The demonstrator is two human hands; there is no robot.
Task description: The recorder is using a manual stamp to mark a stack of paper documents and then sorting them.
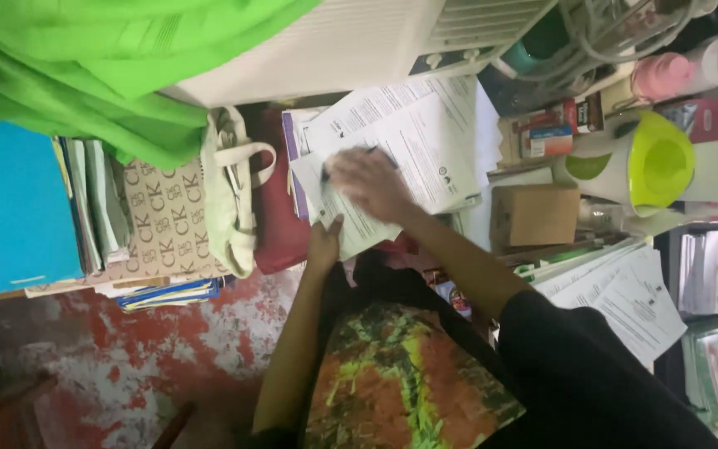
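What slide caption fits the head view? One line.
Right hand with pen and left hand on printed papers.

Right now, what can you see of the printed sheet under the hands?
The sheet is white paper covered in small black print, with a few small black symbols near one edge. It lies flat but askew on top of a stack of similar papers. The right hand, blurred, lies across its middle with a dark pen at the fingers. The left hand holds its near edge, thumb on top. Its near corner overhangs a dark red surface.
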